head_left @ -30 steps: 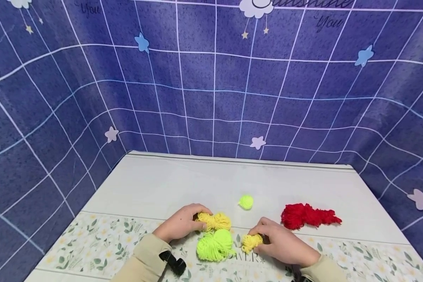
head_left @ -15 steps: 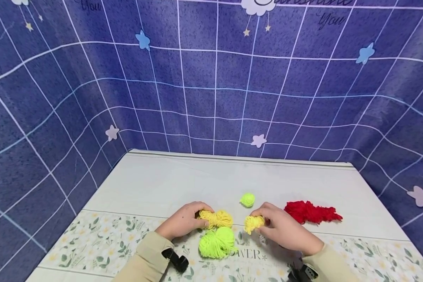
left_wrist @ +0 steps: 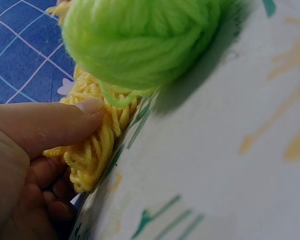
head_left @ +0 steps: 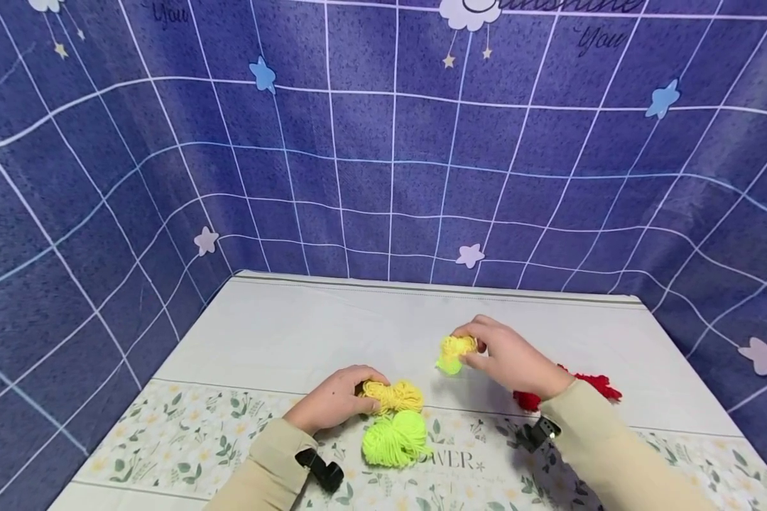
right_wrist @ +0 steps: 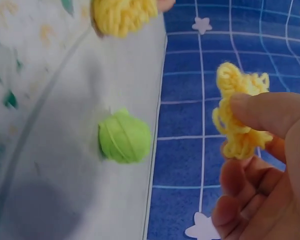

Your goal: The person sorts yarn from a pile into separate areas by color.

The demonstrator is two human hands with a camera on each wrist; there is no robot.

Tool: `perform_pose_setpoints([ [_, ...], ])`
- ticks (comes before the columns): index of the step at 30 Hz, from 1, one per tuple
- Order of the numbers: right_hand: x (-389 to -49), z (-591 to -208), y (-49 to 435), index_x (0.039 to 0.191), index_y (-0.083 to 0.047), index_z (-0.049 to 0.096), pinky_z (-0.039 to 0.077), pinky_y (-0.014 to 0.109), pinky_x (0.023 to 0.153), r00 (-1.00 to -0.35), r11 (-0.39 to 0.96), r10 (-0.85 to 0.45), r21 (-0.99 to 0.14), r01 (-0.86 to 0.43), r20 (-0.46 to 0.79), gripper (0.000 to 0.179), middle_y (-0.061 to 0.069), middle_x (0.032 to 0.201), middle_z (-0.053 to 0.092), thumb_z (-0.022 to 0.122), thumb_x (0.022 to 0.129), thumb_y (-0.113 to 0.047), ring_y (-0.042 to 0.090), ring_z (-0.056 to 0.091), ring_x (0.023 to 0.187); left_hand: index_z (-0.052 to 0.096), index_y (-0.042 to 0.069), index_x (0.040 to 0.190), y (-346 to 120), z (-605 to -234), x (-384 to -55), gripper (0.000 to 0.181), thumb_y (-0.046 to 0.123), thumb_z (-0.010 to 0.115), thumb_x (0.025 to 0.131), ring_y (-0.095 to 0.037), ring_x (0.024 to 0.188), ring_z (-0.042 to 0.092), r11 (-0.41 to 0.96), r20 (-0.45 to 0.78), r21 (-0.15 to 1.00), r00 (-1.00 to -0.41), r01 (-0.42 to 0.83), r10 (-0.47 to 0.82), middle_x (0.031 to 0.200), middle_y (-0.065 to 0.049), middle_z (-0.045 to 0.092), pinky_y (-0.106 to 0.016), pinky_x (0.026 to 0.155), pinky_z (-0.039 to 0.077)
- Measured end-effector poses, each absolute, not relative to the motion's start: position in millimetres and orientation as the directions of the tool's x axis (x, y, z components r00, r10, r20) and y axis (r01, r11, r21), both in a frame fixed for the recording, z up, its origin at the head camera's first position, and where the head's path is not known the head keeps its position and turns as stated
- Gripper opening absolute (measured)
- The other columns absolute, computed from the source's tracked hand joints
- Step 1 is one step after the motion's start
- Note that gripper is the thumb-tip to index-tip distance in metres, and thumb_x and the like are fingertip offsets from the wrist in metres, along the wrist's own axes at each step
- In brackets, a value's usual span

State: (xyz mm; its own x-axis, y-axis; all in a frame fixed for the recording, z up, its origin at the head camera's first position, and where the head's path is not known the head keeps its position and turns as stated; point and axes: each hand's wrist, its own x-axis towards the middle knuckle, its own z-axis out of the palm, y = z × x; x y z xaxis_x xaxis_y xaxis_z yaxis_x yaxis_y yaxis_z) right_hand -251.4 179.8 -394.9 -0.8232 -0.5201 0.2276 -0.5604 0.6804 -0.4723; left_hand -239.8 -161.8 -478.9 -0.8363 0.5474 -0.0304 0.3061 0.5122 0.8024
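My left hand (head_left: 339,399) grips one end of a yellow yarn skein (head_left: 399,396) lying on the table; the left wrist view shows the thumb (left_wrist: 65,122) pressed on its strands. Just in front of that skein sits a bright green bundle of yarn (head_left: 393,441). My right hand (head_left: 508,353) pinches a small yellow yarn bundle (right_wrist: 237,117) between thumb and fingers, raised off the table in the right wrist view. A small green yarn ball (right_wrist: 125,137) rests on the table below it, partly covered by the bundle in the head view.
A red yarn skein (head_left: 597,385) lies at the right, partly hidden behind my right forearm. The white table (head_left: 307,319) has a floral strip (head_left: 166,426) along its near side. Blue curtain (head_left: 358,177) with a grid pattern hangs behind and at the sides.
My right hand has lifted the small yellow yarn bundle and carried it away from me, over the small green ball. The left hand has stayed on its skein.
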Motion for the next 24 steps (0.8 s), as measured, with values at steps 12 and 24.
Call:
perform_pose_setpoints([
  [12, -318, -391, 158, 0.127, -0.012, 0.067, 0.048, 0.036, 0.07, -0.871, 0.654, -0.444, -0.589, -0.475, 0.21, 0.032, 0.002, 0.102, 0.059, 0.07, 0.096, -0.019, 0.018, 0.052, 0.083, 0.065, 0.036, 0.124, -164, -475, -240, 0.029, 0.033, 0.072, 0.095, -0.018, 0.119, 0.056, 0.511, -0.035, 0.805, -0.835, 0.302, 0.549, 0.13, 0.009, 0.059, -0.043, 0.095, 0.048],
  [24, -364, -448, 149, 0.13, -0.006, 0.066, 0.046, 0.045, 0.098, -0.905, 0.738, -0.424, -0.565, -0.369, 0.038, 0.035, 0.008, 0.121, 0.066, 0.067, 0.097, -0.017, 0.025, 0.058, 0.11, 0.066, 0.035, 0.122, -162, -475, -239, 0.028, 0.032, 0.073, 0.095, -0.017, 0.117, 0.056, 0.513, -0.049, 0.806, -0.83, 0.296, 0.555, 0.129, 0.008, 0.059, -0.042, 0.094, 0.048],
])
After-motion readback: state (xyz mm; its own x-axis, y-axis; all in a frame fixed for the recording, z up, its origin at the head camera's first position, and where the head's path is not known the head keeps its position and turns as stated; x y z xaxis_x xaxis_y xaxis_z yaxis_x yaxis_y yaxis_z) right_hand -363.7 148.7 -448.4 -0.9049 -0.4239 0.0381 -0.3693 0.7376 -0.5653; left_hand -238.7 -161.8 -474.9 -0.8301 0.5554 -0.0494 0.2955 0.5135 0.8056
